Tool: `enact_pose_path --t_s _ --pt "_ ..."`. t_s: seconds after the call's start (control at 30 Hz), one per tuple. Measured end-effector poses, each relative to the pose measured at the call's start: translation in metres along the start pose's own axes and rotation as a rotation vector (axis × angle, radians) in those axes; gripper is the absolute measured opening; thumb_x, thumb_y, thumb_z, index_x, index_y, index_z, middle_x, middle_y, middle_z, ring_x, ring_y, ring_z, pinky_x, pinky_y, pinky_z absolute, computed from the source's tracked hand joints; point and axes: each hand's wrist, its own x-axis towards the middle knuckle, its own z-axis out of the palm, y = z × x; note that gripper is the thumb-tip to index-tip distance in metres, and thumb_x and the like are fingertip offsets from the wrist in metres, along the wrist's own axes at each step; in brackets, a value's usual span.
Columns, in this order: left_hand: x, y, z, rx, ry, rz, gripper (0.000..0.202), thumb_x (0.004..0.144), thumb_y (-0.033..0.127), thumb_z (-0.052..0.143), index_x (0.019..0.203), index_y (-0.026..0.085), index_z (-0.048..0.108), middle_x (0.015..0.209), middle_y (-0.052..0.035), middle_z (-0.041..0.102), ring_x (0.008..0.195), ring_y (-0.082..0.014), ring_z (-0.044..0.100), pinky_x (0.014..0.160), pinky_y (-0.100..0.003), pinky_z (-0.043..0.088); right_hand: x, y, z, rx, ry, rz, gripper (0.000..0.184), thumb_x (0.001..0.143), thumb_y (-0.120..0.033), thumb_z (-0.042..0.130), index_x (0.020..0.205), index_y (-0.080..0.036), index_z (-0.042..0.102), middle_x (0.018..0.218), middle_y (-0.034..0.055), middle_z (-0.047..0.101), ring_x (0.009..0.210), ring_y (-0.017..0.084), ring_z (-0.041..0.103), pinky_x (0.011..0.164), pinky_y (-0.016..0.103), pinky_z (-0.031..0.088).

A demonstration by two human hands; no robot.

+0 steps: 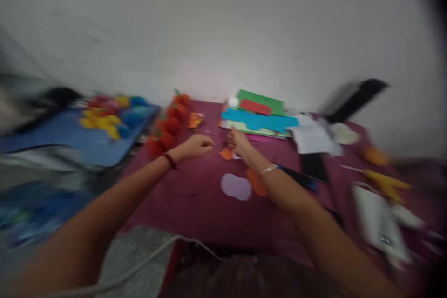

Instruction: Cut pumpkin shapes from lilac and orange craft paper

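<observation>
The picture is smeared by motion. My left hand [196, 146] reaches out over a dark red mat [195, 195], fingers curled in; whether it holds anything is not clear. My right hand [239, 144] lies close beside it, touching or just above a small orange paper piece [226, 153]. Its fingers are blurred. A pale lilac cut-out [236, 186] and another orange piece [256, 182] lie on the mat just under my right forearm. Orange-red paper flowers [168, 125] run in a row left of my left hand.
A stack of green, red and blue paper sheets [260, 114] lies at the back by the white wall. Yellow, blue and red shapes [111, 112] sit on a blue board [70, 137] at left. White sheets [312, 137], a black object [352, 98] and yellow scissors [386, 181] lie right.
</observation>
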Motion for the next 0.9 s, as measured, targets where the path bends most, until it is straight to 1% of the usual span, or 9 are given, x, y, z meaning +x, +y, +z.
enact_pose_path --t_s 0.1,0.17,0.2,0.27,0.37,0.5,0.67,0.77,0.9 --pt "-0.034 -0.005 -0.044 0.187 -0.012 -0.089 0.021 0.082 0.017 0.048 0.083 0.015 0.069 0.086 -0.0031 0.07 0.078 -0.0133 0.061 0.073 -0.021 0.043 0.013 -0.003 0.019 0.021 -0.032 -0.041 0.044 0.098 -0.046 0.034 0.062 -0.024 0.023 0.041 -0.0115 0.018 0.034 0.005 0.006 0.038 0.021 0.002" --pt "-0.048 -0.011 -0.06 0.264 0.037 -0.169 0.019 0.08 0.015 0.049 0.078 0.014 0.068 0.079 -0.0041 0.069 0.073 -0.0141 0.061 0.068 -0.022 0.043 0.022 -0.004 0.027 0.001 -0.04 -0.054 0.043 0.098 -0.044 0.035 0.062 -0.024 0.025 0.041 -0.0116 0.018 0.034 0.004 0.006 0.037 0.02 0.004" --pt "-0.049 -0.015 -0.061 0.296 0.067 -0.205 0.021 0.08 0.013 0.047 0.076 0.013 0.067 0.076 -0.0058 0.068 0.071 -0.0152 0.061 0.067 -0.024 0.043 0.024 -0.005 0.028 -0.019 -0.041 -0.053 0.042 0.097 -0.043 0.036 0.062 -0.024 0.026 0.041 -0.0115 0.019 0.033 0.004 0.008 0.036 0.019 0.006" --pt "-0.04 -0.026 -0.053 0.342 0.117 -0.246 0.023 0.081 0.011 0.044 0.075 0.011 0.067 0.077 -0.0095 0.068 0.072 -0.0178 0.062 0.07 -0.027 0.045 0.028 -0.006 0.026 -0.064 -0.024 -0.048 0.041 0.097 -0.043 0.039 0.062 -0.023 0.028 0.041 -0.0115 0.022 0.033 0.004 0.011 0.035 0.018 0.009" --pt "-0.005 -0.043 -0.023 0.391 0.136 -0.284 0.027 0.084 0.01 0.04 0.08 0.01 0.067 0.085 -0.0152 0.068 0.082 -0.0216 0.063 0.079 -0.031 0.046 0.034 -0.005 0.017 -0.126 -0.014 -0.025 0.04 0.094 -0.043 0.043 0.063 -0.022 0.032 0.041 -0.0109 0.027 0.033 0.004 0.014 0.035 0.017 0.011" --pt "0.039 -0.061 0.011 0.442 0.11 -0.332 0.034 0.086 0.004 0.033 0.093 0.008 0.066 0.098 -0.0186 0.066 0.088 -0.022 0.064 0.081 -0.033 0.047 0.044 -0.001 0.008 -0.168 -0.076 0.052 0.04 0.094 -0.039 0.044 0.06 -0.021 0.034 0.039 -0.0112 0.027 0.032 0.004 0.014 0.034 0.016 0.01" --pt "0.066 -0.07 0.025 0.467 0.11 -0.344 0.032 0.089 0.008 0.032 0.097 0.01 0.064 0.105 -0.0181 0.061 0.096 -0.0227 0.061 0.083 -0.032 0.046 0.06 0.007 0.005 -0.142 -0.174 0.151 0.03 0.093 -0.033 0.048 0.067 -0.018 0.045 0.04 -0.0119 0.029 0.032 0.003 0.016 0.035 0.015 0.011" --pt "0.079 -0.071 0.032 0.439 0.124 -0.308 0.027 0.09 0.013 0.037 0.094 0.012 0.064 0.101 -0.0161 0.061 0.095 -0.0227 0.059 0.085 -0.033 0.045 0.068 0.008 0.005 -0.106 -0.196 0.18 0.022 0.092 -0.029 0.049 0.075 -0.017 0.051 0.042 -0.0119 0.03 0.034 0.004 0.017 0.035 0.015 0.011" --pt "0.099 -0.078 0.036 0.365 0.162 -0.275 0.021 0.082 0.007 0.042 0.081 0.013 0.063 0.09 -0.0128 0.062 0.086 -0.0208 0.061 0.082 -0.032 0.045 0.075 0.007 0.003 -0.065 -0.195 0.228 0.021 0.093 -0.024 0.045 0.076 -0.016 0.053 0.043 -0.011 0.03 0.034 0.004 0.019 0.035 0.014 0.014"
